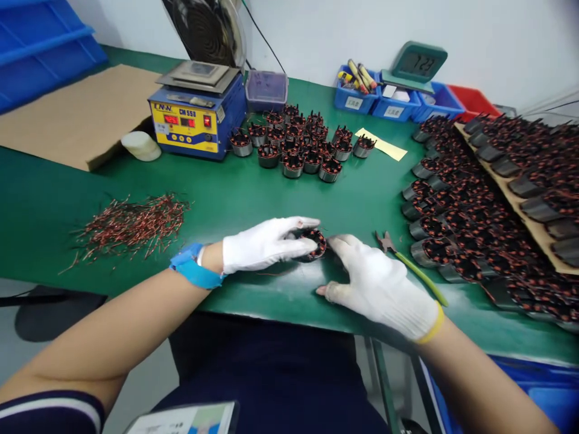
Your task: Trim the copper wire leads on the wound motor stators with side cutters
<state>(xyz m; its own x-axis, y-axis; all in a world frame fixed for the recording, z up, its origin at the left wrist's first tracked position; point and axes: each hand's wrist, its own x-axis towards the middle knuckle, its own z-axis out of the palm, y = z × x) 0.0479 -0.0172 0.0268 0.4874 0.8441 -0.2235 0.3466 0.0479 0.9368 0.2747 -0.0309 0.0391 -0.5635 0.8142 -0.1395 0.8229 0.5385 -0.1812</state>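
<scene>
Before you, a green-topped workbench [217, 199] meets a plain white wall [316, 36], with pale grey floor [149, 374] below.

Wire scraps [136, 228] lie left of the hands, pliers [420, 274] right.

Near the front edge of the counter [217, 199], the gloved left hand [266, 244] holds a copper-wound core [319, 243], the gloved right hand [377, 280] just beside it; right of both lie green-handled cutters [420, 275]
</scene>
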